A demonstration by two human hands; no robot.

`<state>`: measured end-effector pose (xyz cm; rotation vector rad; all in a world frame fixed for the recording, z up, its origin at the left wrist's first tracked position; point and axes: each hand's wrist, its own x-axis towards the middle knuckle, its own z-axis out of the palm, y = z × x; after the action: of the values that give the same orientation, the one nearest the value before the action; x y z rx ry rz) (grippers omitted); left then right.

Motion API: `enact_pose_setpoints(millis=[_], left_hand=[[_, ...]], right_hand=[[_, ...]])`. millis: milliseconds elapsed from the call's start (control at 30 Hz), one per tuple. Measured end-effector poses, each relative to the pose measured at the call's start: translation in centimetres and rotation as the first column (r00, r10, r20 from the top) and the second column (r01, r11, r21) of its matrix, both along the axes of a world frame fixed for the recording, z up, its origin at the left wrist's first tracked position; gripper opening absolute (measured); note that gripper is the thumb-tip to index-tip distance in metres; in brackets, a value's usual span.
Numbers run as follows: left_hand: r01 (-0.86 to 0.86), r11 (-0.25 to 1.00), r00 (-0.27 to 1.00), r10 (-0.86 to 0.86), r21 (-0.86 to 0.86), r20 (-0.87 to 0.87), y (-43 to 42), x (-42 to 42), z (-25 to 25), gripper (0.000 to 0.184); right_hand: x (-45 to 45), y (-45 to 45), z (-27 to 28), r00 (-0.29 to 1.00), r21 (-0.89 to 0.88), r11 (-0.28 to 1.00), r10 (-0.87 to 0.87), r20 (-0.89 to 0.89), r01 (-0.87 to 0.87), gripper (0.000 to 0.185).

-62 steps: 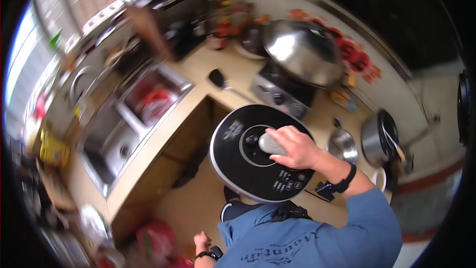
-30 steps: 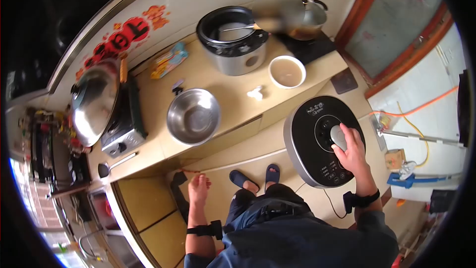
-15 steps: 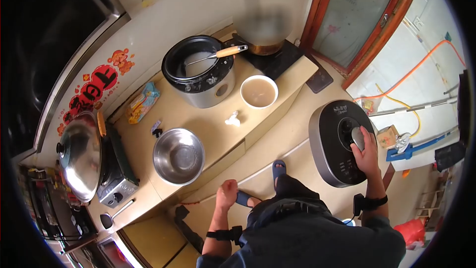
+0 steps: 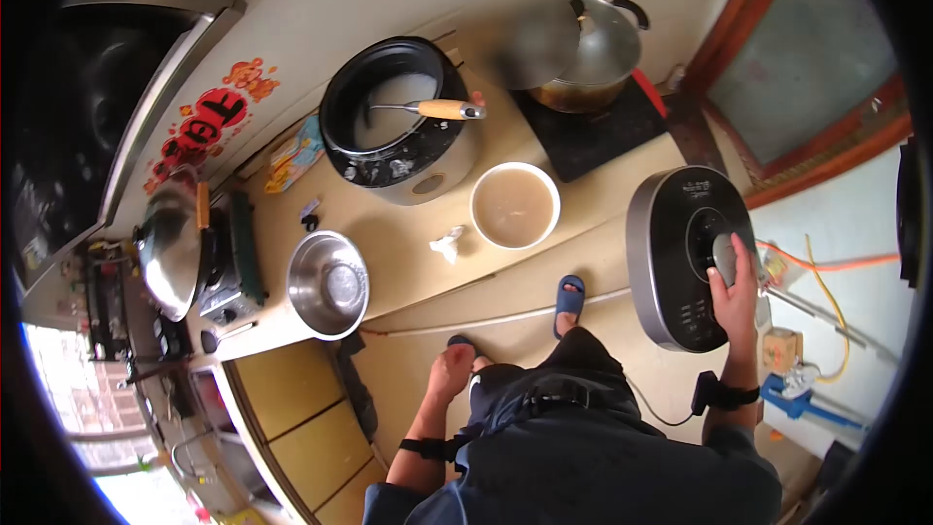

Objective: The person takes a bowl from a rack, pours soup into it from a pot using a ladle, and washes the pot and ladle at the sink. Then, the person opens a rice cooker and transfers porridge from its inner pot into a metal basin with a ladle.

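Observation:
My right hand [image 4: 734,294] is closed around the grey knob of a black oval cooker lid [image 4: 671,316], which is in the air beyond the counter's front edge. Small panel markings show on the lid's top. My left hand [image 4: 451,372] makes a fist in front of my body, with nothing visible in it. The open cooker [image 4: 413,185] sits on the counter, whitish contents inside. A wooden-handled utensil [image 4: 442,109] lies across its rim. Close to the cooker stands a white bowl [image 4: 476,209] of cloudy tan liquid.
A steel basin [image 4: 309,297] and a crumpled tissue [image 4: 447,244] are on the counter [image 4: 408,267]. At left, a lidded wok [image 4: 175,267] rests on a portable stove. A lidded pot [image 4: 583,92] stands on a black hob at the back. An orange hose [image 4: 855,262] runs at right.
My view has turned, bringing the back pot and the window at left further into sight. My right hand still grips the cooker lid, and my left fist stays closed.

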<state>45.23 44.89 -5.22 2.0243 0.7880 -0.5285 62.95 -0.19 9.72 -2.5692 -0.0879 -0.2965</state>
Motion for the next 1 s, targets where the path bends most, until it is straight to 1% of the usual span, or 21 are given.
enact_pose_setpoints(millis=[67, 100, 167, 200, 233, 300, 333, 400, 467, 533, 567, 633, 667, 700, 733, 767, 833, 900, 933, 1000], left_hand=[[-0.009, 1.000, 1.000, 0.009, -0.010, 0.001, -1.7, 0.4, 0.4, 0.036], [-0.063, 0.998, 0.998, 0.063, 0.009, 0.007, -2.3, 0.8, 0.9, 0.036], [0.002, 0.999, 1.000, -0.002, 0.039, 0.000, -3.1, 1.1, 2.0, 0.039], [-0.041, 0.997, 0.999, 0.042, 0.060, -0.016, -3.2, 1.2, 2.2, 0.040], [-0.043, 0.995, 0.999, 0.045, 0.092, -0.015, -2.9, 1.0, 1.8, 0.039], [-0.088, 0.988, 0.996, 0.090, 0.126, -0.006, -2.7, 0.8, 2.0, 0.039], [-0.115, 0.983, 0.993, 0.116, 0.140, 0.001, -2.5, 0.6, 2.5, 0.039], [-0.218, 0.974, 0.972, 0.223, 0.063, -0.080, -2.4, 0.9, 3.1, 0.041], [-0.246, 0.966, 0.965, 0.252, 0.073, -0.074, -2.0, 0.7, 2.6, 0.042], [-0.264, 0.962, 0.959, 0.270, 0.074, -0.087, -2.0, -0.1, 2.1, 0.043], [-0.277, 0.957, 0.957, 0.283, 0.085, -0.063, -1.9, -0.4, 1.8, 0.042], [-0.301, 0.949, 0.951, 0.306, 0.091, -0.038, -1.6, -0.6, 2.6, 0.042], [-0.368, 0.929, 0.926, 0.370, 0.037, -0.074, -1.4, -0.7, 3.1, 0.042], [-0.435, 0.900, 0.895, 0.431, -0.015, -0.111, -1.0, -0.9, 3.7, 0.043], [-0.482, 0.876, 0.874, 0.476, -0.038, -0.101, -0.3, -1.4, 3.5, 0.042], [-0.570, 0.819, 0.822, 0.569, -0.072, -0.039, 0.4, -2.0, 3.3, 0.040], [-0.721, 0.670, 0.685, 0.728, -0.173, -0.037, 3.0, -2.5, 3.6, 0.036], [-0.818, 0.505, 0.530, 0.848, -0.277, -0.020, 6.2, -2.7, 4.0, 0.031], [-0.841, 0.438, 0.459, 0.888, -0.317, 0.007, 7.8, -2.7, 4.4, 0.027], [-0.860, 0.288, 0.309, 0.951, -0.421, 0.021, 11.3, -2.8, 3.7, 0.031]], right_hand=[[2.7, -0.8, -0.7, 0.999, -0.014, 0.999, 0.050, -0.001, -0.050, 0.061], [3.7, -1.2, -0.8, 0.996, 0.001, 0.996, 0.092, 0.007, -0.092, 0.061], [5.7, -2.1, -1.9, 0.989, 0.030, 0.989, 0.142, 0.030, -0.143, 0.060], [6.5, -2.5, -2.7, 0.986, 0.075, 0.983, 0.163, 0.036, -0.165, 0.059], [7.1, -2.7, -3.2, 0.984, 0.118, 0.977, 0.174, 0.039, -0.178, 0.059], [7.9, -2.5, -2.8, 0.985, 0.146, 0.975, 0.173, -0.024, -0.168, 0.058], [8.2, -2.5, -3.1, 0.982, 0.143, 0.972, 0.188, -0.011, -0.184, 0.057], [9.3, -2.4, -3.0, 0.976, 0.142, 0.966, 0.216, 0.023, -0.217, 0.057], [10.0, -2.3, -2.6, 0.960, 0.159, 0.952, 0.273, -0.053, -0.262, 0.054], [10.6, -1.8, -2.2, 0.951, 0.176, 0.941, 0.303, -0.054, -0.290, 0.054], [10.8, -1.5, -2.0, 0.946, 0.196, 0.931, 0.321, -0.048, -0.307, 0.055], [10.9, -0.8, -1.4, 0.940, 0.194, 0.927, 0.336, -0.051, -0.321, 0.055], [11.0, -0.4, -1.1, 0.938, 0.194, 0.925, 0.344, -0.053, -0.328, 0.056], [11.1, -0.2, -0.9, 0.932, 0.189, 0.920, 0.358, -0.052, -0.342, 0.056], [11.1, 0.1, -0.7, 0.932, 0.176, 0.918, 0.363, -0.011, -0.356, 0.056], [10.8, 0.4, -0.6, 0.930, 0.162, 0.916, 0.366, 0.031, -0.366, 0.057], [10.4, 1.0, 0.0, 0.932, 0.168, 0.917, 0.362, 0.029, -0.361, 0.057], [9.5, 1.7, 0.8, 0.933, 0.140, 0.923, 0.353, 0.069, -0.359, 0.056], [9.1, 2.1, 1.0, 0.936, 0.098, 0.932, 0.341, 0.094, -0.349, 0.056], [7.8, 3.1, 1.7, 0.938, 0.070, 0.939, 0.328, 0.107, -0.337, 0.055]])
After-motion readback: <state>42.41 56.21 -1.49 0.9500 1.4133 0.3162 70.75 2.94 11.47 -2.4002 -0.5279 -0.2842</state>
